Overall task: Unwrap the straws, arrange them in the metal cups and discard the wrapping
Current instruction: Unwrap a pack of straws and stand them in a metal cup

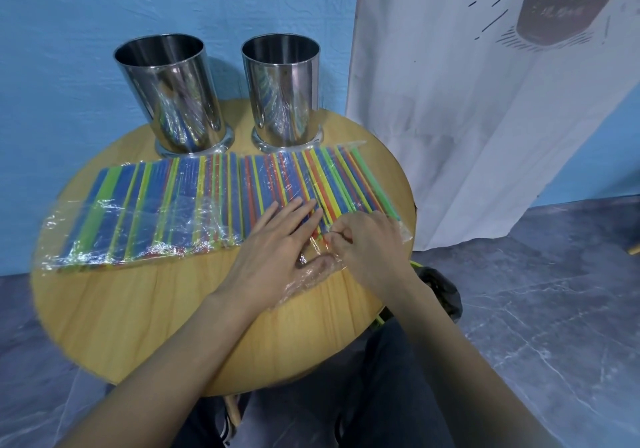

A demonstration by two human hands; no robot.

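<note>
Now my left hand, fingers straight, pins the straw pack to the tabletop; my right hand pinches its wrapping at the near end, straws running away from me.

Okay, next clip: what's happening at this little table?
A person is opening the right-hand straw pack on the round table. The left hand lies flat on the pack, holding it down, while the right hand pinches the clear wrapping at its near end. A second straw pack lies wrapped beside it. No straws stick out of the metal cups.
</note>
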